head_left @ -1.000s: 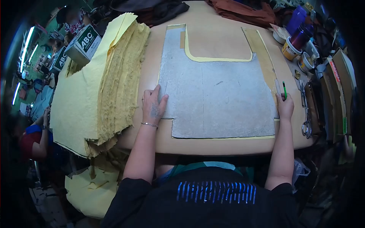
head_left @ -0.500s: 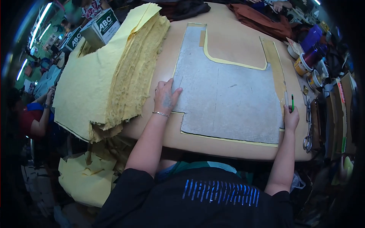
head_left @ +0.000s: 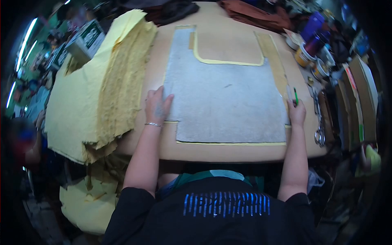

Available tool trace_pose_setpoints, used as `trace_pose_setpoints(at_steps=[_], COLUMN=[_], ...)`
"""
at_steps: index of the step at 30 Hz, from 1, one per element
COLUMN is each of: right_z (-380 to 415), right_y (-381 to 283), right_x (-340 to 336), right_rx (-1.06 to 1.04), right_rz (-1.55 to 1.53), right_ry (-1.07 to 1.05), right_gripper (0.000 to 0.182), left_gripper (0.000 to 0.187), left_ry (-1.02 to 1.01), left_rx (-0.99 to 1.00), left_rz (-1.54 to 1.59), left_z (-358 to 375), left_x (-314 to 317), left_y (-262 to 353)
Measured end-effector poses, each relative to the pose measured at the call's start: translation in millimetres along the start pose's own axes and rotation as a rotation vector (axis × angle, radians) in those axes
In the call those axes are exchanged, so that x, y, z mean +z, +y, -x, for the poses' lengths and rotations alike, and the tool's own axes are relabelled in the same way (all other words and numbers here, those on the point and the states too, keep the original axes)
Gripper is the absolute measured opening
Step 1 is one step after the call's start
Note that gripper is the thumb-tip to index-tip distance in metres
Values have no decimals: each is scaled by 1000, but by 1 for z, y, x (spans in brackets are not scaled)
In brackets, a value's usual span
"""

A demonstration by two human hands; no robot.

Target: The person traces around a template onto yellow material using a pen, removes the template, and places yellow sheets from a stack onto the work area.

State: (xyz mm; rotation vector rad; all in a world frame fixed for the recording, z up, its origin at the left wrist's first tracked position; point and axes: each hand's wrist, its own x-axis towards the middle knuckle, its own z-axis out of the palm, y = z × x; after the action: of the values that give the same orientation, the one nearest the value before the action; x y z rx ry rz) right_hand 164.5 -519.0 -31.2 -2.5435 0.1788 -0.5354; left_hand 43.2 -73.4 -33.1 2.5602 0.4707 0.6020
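Note:
A large grey pattern board (head_left: 228, 102), with a deep cut-out at its far side, lies flat over yellow sheet material (head_left: 228, 62) that shows as a thin border. My left hand (head_left: 157, 107) rests at the board's left edge, fingers extended and thumb apart, holding nothing. At the opposite edge, my right hand (head_left: 298, 113) has its fingers closed around a green pencil (head_left: 296, 94), which points upward. A tan strip (head_left: 272, 61) runs along the board's right arm, just beyond that hand.
Left of the board stands a thick stack of yellow sheets (head_left: 94, 90), with an ABC box (head_left: 85, 41) on it. Scissors (head_left: 319, 132) lie at the table's right edge, below tubs (head_left: 304, 56) and a purple bottle (head_left: 316, 44). Brown cloth (head_left: 257, 15) lies at the back.
The whole scene has shifted left in view as my head turned. Both hands stay at the board's two side edges, and the pencil is still in my right hand.

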Motion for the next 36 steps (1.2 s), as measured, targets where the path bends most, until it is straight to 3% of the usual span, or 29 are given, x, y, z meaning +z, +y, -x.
trace_pose_setpoints(at_steps=[5,9,27,31,36], right_z=[-9,-13,-11,-8,-8], right_y=[0,5,19,12,15], right_x=[-10,-18,-8,-13,-11], right_rx=[-12,-15,1,18,12], right_rz=[108,21,-155,-152,-154], right_ry=[-140,-238,-208,-220,-220], right_gripper=[35,35,33,31,31], left_gripper=[46,45,45,44,47], left_ry=[9,-9,-55,21,-112], left_rx=[57,70,-51,-6,-124], left_rz=[-8,-29,-67,-75,-34], left_z=[-5,-4,-2,-3,-6], left_x=[6,4,-3,0,-7], left_y=[-11,-5,6,3,10])
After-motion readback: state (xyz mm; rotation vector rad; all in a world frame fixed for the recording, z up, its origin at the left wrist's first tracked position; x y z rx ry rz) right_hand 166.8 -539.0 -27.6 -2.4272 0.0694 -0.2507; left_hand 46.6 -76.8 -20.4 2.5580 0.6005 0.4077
